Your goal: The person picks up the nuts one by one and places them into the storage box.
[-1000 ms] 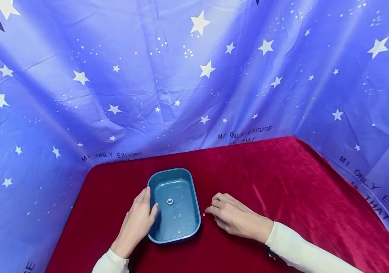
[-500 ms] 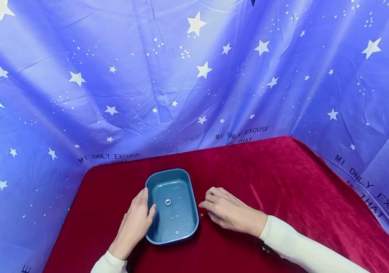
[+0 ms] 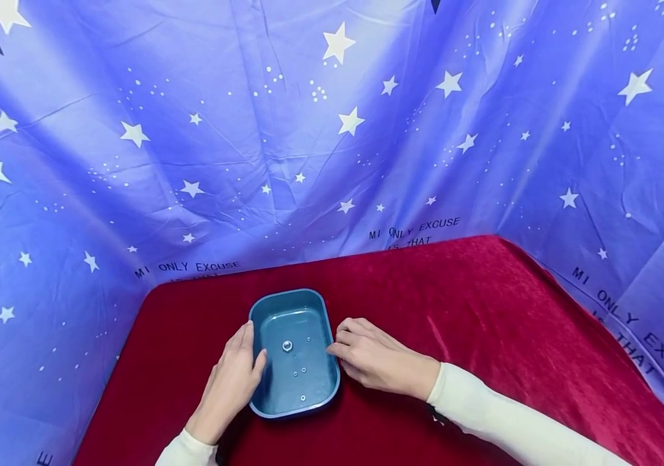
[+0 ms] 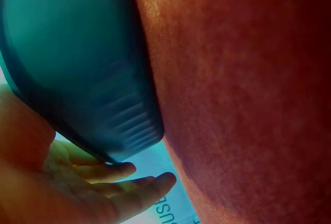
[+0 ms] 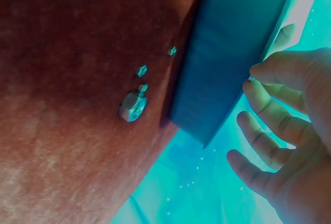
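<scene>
The blue plastic box point(image 3: 276, 388) holds one large metal nut point(image 3: 287, 346) and several tiny nuts point(image 3: 303, 370). My left hand point(image 3: 230, 372) grips its left side, thumb over the rim and fingers along the outer wall. At the right rim is my right hand point(image 3: 373, 356). Its thumb and index finger pinch a tiny nut point(image 5: 251, 79), mostly covered by the fingertips, while the other fingers are spread loosely. On the cloth beside the box, the right wrist view shows another large nut point(image 5: 133, 107) and a few small nuts point(image 5: 142, 70), hidden under the right hand in the head view.
Red velvet cloth point(image 3: 454, 291) covers the table. Behind it and along the sides hangs a blue curtain point(image 3: 221, 162) printed with white stars and lettering.
My right hand has lifted from the cloth and moved left to the box's right rim. It now covers the small nut that lay beside the box. The left hand keeps its hold.
</scene>
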A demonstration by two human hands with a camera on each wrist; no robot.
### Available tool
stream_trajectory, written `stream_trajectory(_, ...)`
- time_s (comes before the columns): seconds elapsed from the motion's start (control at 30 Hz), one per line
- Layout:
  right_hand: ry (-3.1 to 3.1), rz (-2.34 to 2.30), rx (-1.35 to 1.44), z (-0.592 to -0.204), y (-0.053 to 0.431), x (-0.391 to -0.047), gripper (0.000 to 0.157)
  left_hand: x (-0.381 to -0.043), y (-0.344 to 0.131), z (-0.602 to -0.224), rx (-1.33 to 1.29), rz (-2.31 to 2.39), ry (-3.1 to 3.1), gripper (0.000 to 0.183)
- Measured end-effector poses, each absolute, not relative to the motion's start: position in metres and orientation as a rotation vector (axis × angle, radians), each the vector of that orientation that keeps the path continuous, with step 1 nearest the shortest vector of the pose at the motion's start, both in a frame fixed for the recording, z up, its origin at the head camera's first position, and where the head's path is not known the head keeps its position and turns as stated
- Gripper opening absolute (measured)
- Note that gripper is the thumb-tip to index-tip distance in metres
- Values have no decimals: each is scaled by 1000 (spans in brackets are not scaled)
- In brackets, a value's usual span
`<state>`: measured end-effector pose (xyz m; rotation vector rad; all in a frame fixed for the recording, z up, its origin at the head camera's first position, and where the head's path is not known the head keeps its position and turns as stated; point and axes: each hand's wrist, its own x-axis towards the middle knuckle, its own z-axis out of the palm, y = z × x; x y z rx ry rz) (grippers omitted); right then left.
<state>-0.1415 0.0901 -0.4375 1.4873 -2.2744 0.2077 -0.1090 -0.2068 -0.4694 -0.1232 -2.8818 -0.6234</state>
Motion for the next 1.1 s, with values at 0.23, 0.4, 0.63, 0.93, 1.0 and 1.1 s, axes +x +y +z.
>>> stream_trajectory(0.23,-2250,189,1501,-435,83,-144,22,-108,-207,-472,-131,-612,-2862,69)
stream_trajectory(0.4,-2247,177,1507,-433,81,-146,24,-107,-207,-473,-132,-611,-2862,69)
stream_trajectory(0.63,-2240,131,1514,-428,74,-149,25,-108,-207,-473,-136,-617,-2861,69)
stream_trajectory(0.93,-2240,78,1541,-422,59,-149,25,-107,-208,-471,-127,-618,-2858,69)
stream_trajectory(1.0,-2250,68,1547,-420,56,-149,25,-107,-208,-471,-131,-618,-2859,70)
stream_trajectory(1.1,-2270,59,1552,-419,51,-148,26,-108,-207,-471,-139,-617,-2856,70)
